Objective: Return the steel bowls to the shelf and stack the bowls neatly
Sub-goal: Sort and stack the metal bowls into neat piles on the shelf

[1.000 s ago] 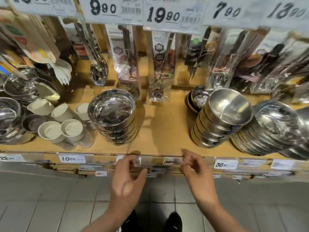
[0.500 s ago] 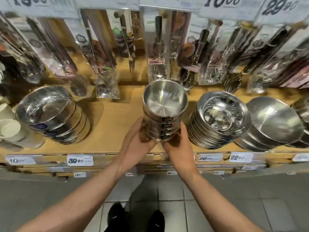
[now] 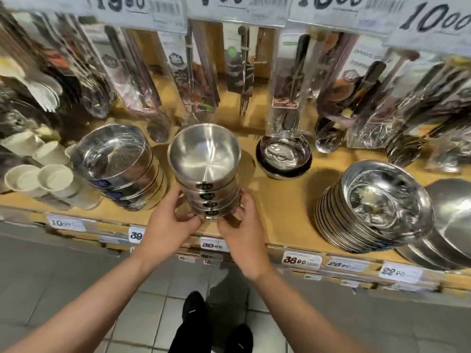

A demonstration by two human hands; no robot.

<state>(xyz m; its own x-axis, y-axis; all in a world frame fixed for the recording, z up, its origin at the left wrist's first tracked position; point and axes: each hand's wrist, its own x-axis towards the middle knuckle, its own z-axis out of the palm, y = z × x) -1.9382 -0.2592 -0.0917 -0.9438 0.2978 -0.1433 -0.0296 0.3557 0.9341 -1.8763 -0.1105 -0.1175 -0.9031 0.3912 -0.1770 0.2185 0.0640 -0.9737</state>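
A wooden shop shelf [image 3: 280, 207] runs across the view, with packaged cutlery [image 3: 198, 80] hanging behind it and price tags [image 3: 214, 244] along its front edge, above a grey tiled floor [image 3: 142, 317]. Near the shelf's front edge stands a stack of steel bowls [image 3: 205, 171], four rims countable, mouths facing up, the stack's long axis vertical and leaning slightly towards the camera. The left hand [image 3: 169, 221] and the right hand [image 3: 243, 230] curl round its lowest bowls from either side. To its left sits another stack of wider steel bowls [image 3: 119, 164], beside pale cups [image 3: 40, 174]. To the right are a dark-rimmed bowl [image 3: 284, 155] and a tilted stack of steel plates [image 3: 374, 207].
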